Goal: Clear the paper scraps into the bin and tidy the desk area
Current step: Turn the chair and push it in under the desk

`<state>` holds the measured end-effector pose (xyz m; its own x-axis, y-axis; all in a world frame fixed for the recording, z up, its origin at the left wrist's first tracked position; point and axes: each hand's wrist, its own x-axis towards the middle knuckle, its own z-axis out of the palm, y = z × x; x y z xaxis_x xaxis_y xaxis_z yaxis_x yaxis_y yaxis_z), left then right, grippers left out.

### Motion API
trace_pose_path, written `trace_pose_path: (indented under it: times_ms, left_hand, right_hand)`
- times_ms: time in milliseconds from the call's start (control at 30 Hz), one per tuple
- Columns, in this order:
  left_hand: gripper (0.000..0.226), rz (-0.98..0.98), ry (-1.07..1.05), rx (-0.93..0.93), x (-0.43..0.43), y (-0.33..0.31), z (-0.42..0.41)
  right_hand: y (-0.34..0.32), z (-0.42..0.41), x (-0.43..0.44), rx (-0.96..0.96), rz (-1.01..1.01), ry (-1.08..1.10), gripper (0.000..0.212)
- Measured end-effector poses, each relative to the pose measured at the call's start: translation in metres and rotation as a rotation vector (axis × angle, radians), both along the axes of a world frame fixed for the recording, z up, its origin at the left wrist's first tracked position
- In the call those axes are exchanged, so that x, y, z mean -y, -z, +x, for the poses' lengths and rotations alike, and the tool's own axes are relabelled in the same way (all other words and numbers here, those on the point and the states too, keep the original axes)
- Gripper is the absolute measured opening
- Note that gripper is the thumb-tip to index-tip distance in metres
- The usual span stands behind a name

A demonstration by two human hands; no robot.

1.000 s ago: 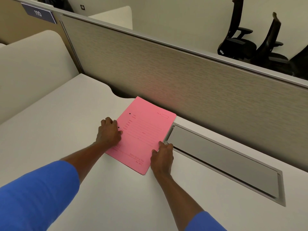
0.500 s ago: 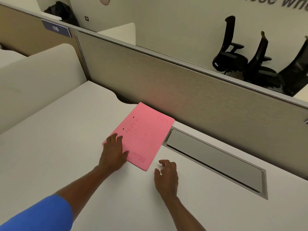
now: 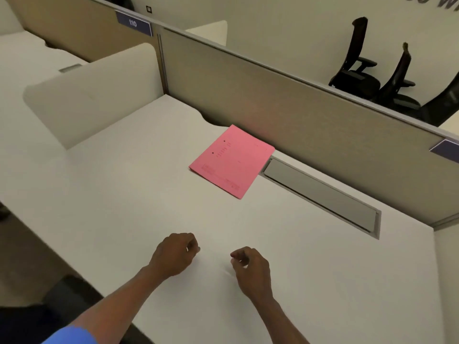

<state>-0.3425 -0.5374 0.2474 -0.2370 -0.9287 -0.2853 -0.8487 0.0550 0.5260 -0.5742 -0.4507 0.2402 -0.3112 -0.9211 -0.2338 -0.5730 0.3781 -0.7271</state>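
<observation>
A pink paper folder (image 3: 231, 161) lies flat on the white desk (image 3: 124, 184), its far corner close to the grey partition. My left hand (image 3: 173, 254) hovers over the desk's near part, well short of the folder, fingers curled in and holding nothing. My right hand (image 3: 250, 266) is beside it, about a hand's width to the right, fingers also curled and empty. Neither hand touches the folder. No paper scraps or bin are in view.
A grey cable hatch (image 3: 320, 194) is set in the desk right of the folder. The grey partition (image 3: 298, 115) runs along the back, a cream side divider (image 3: 92, 93) stands at left. Black office chairs (image 3: 357, 68) stand beyond the partition.
Both hands have let go of the pink folder and drawn back toward me, fingers curling in. The folder stays by the partition. The view has pulled back.
</observation>
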Motion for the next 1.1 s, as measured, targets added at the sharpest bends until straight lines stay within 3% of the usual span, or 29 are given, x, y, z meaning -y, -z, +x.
trace_pose_path:
  times_ms: [567, 1100]
  left_hand:
    - [0.017, 0.267, -0.124, -0.041, -0.286, 0.009, 0.120]
    - [0.011, 0.215, -0.340, 0.013, -0.468, 0.014, 0.159]
  right_hand:
    - [-0.003, 0.079, -0.233, 0.049, 0.181, -0.142, 0.010]
    - [0.016, 0.085, -0.365, 0.027, 0.254, -0.502, 0.019]
